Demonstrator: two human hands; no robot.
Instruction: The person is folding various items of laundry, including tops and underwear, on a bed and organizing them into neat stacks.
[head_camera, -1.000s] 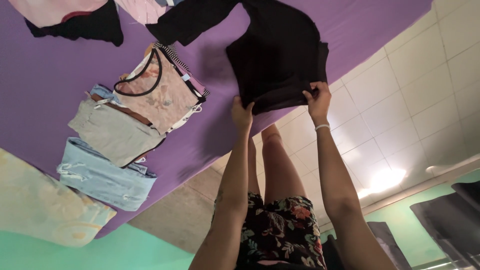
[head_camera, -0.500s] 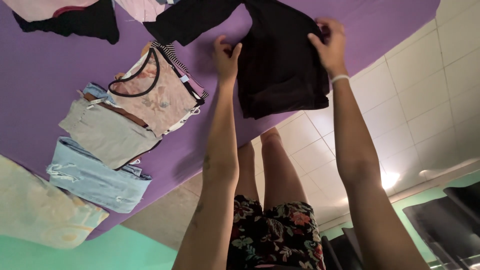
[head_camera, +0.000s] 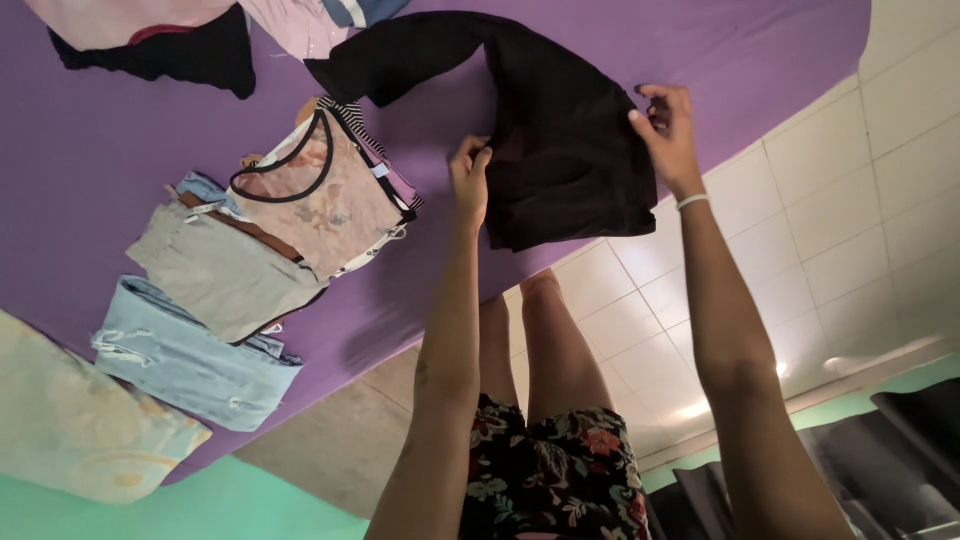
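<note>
Because the black soft fabric garment (head_camera: 565, 140) lies half-folded on the purple bedsheet (head_camera: 120, 140), it looks light, limp and best taken by its edges: the left hand (head_camera: 470, 185) pinches its near edge and the right hand (head_camera: 668, 135) grips the opposite side. No containers show; folded clothes (head_camera: 250, 260) lie beside it.

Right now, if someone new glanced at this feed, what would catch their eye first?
First the black garment on the purple sheet, gripped at its edges by the left hand and the right hand, one sleeve trailing off to the picture's left. Next, the row of folded clothes further left: a peach top, a grey piece and pale blue jeans.
</note>
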